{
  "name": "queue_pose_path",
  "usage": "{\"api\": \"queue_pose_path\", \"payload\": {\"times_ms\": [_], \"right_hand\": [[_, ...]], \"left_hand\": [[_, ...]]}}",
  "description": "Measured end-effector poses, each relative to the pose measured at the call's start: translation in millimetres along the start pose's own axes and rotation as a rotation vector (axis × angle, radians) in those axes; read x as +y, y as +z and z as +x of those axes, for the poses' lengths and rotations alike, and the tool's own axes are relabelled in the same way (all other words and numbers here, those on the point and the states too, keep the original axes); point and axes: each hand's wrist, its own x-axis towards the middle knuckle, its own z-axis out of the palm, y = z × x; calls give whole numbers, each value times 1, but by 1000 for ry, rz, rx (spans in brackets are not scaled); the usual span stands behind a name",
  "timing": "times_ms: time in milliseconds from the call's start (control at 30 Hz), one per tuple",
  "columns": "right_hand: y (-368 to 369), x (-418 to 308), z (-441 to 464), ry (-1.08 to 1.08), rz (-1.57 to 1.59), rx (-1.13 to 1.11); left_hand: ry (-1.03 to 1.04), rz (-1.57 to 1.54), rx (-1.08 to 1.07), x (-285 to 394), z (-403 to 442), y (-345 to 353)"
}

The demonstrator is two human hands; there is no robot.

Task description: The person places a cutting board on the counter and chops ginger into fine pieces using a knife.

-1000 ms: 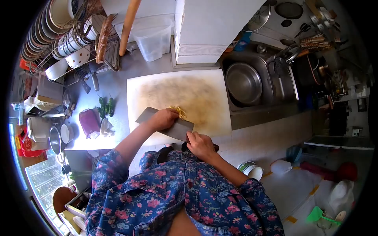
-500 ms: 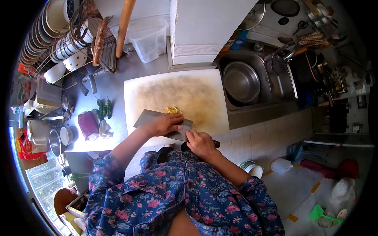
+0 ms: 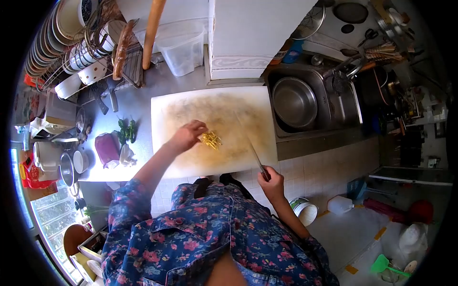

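My right hand [image 3: 272, 185] grips the dark handle of a cleaver [image 3: 254, 151] at the near right part of a white cutting board [image 3: 167, 164]. The blade is turned nearly edge-on and points away over the board. A small heap of thin yellow strips [image 3: 211, 139], which look like shredded ginger, lies mid-board. Just left of this heap is my left hand [image 3: 187, 135], its fingers loosely bent and thumb apart. I cannot tell whether its fingertips touch the strips.
Right of the board, a metal basin [image 3: 294, 101] stands in the sink [image 3: 329, 128]. Green peppers [image 3: 127, 131] and a purple packet [image 3: 107, 151] lie on the left counter. Behind are a dish rack [image 3: 131, 71] and a clear plastic bin [image 3: 181, 50]. A white bucket [image 3: 305, 212] stands on the floor.
My right hand has moved right with the cleaver, whose blade has turned from broad side up to nearly edge-on. My left hand has left the blade and moved up and left. The heap shows fully.
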Motion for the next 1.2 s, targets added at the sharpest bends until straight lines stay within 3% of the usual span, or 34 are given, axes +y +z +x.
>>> {"api": "queue_pose_path", "payload": {"times_ms": [167, 267, 367, 633, 733, 833, 1033, 1200], "right_hand": [[-5, 1, -4, 67, 41, -18], [-1, 4, -8, 74, 104, -32], [2, 7, -9, 93, 111, -52], [4, 3, 10, 50, 124, -113], [9, 3, 19, 87, 187, -190], [13, 1, 27, 45, 201, -242], [15, 4, 39, -9, 211, -253], [7, 7, 51, 7, 162, -329]], "left_hand": [[124, 62, -203, 6, 29, 26], [220, 66, -161, 1, 33, 30], [28, 22, -200, 5, 24, 37], [-575, -62, 447, 44, -2, 84], [-793, -169, 516, 49, 0, 92], [-817, -159, 455, 56, -1, 87], [-839, 173, 442, 89, 27, 73], [-848, 187, 394, 75, 29, 95]]}}
